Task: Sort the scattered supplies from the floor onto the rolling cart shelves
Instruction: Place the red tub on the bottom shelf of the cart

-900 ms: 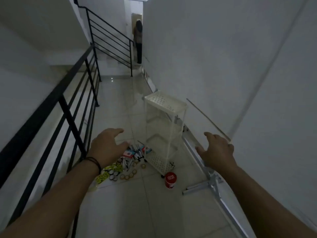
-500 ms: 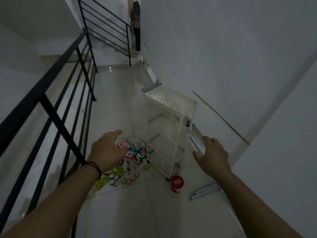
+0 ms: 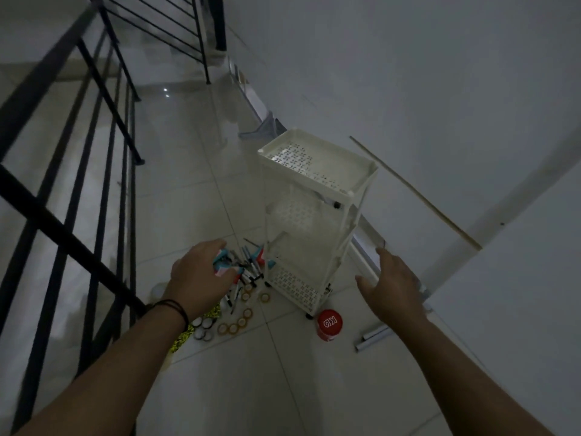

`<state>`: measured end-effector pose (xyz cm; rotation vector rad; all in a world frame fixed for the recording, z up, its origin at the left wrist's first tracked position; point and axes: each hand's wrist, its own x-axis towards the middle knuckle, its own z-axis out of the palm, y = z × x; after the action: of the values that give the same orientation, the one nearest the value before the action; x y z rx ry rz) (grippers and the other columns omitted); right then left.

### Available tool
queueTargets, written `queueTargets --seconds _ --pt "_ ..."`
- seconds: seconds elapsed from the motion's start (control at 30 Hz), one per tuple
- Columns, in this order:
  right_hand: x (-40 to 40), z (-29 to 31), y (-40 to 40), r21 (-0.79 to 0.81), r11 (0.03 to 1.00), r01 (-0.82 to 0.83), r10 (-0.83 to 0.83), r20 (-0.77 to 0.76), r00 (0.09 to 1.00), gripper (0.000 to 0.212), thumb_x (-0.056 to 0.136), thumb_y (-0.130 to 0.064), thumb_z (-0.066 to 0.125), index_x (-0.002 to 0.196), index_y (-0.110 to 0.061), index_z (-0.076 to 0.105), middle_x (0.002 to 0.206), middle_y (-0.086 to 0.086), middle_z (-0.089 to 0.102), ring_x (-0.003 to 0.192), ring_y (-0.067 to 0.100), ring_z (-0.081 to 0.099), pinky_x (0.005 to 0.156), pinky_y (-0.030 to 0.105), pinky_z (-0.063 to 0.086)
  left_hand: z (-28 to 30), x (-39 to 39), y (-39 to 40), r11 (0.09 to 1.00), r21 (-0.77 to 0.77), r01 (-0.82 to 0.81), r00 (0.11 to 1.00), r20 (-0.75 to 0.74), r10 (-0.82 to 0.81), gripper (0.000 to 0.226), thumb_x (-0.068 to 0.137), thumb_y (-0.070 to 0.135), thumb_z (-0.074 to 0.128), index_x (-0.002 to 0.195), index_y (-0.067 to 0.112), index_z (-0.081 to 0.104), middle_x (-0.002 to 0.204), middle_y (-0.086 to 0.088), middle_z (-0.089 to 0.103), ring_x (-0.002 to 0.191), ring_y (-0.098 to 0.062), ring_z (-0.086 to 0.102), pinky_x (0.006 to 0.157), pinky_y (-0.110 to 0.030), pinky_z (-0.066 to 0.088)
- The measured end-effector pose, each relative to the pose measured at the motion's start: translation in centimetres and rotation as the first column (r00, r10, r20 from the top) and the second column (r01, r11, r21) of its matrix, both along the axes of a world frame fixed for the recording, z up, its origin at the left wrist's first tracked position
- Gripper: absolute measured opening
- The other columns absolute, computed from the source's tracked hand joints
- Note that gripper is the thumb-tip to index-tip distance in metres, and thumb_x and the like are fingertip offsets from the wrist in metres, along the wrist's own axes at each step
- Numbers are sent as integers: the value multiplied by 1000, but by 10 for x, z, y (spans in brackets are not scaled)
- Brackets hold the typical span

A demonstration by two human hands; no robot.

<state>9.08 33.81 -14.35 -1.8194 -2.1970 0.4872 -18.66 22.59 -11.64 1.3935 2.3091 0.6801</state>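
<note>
While I stand over the pile, both arms reach forward and down, well apart. Left hand point(image 3: 201, 275), dark band at the wrist, hovers above the heap of supplies point(image 3: 239, 284), fingers loosely spread and holding nothing; from this height it overlaps the markers point(image 3: 248, 272) and red-and-teal packs point(image 3: 221, 262), but I judge it not yet touching. Right hand point(image 3: 390, 284) hangs empty too, fingers relaxed, off to the right of the rolling cart point(image 3: 317, 215), likely placed to steady the frame. Cart is white, three perforated shelves, all bare as far as I can see; it stands just beside the pile, near the wall. Tape rolls point(image 3: 239, 319) and small round tins point(image 3: 202, 328) lie at the near edge of the heap, something yellow-patterned point(image 3: 185, 335) beside them. Red can point(image 3: 328, 325) stands apart, by the cart's near caster; grey tubes point(image 3: 374, 336) lie further right on the tile floor point(image 3: 267, 388). Black railing point(image 3: 78, 199) runs along my left. Light is dim, small labels unreadable. Sorting has not begun; first pick looks nearest the left hand.
</note>
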Motion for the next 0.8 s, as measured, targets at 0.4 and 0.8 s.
queueTargets --seconds 0.4,0.8 --pt "-51 -95 14 7 997 72 -72 135 988 58 88 -41 56 138 -15 42 140 10 45 126 27 44 103 47 39 -109 -89 33 997 79 23 998 56 -27 47 87 23 64 130 10 54 136 -10 51 125 -24 46 104 -33 37" --pt "-97 -251 42 -63 997 49 -42 108 993 53 92 -37 50 141 -21 39 148 8 37 135 24 34 111 46 30 -258 -117 74 998 51 28 999 25 -30 43 87 20 64 126 6 56 132 -15 53 122 -30 48 100 -37 39"
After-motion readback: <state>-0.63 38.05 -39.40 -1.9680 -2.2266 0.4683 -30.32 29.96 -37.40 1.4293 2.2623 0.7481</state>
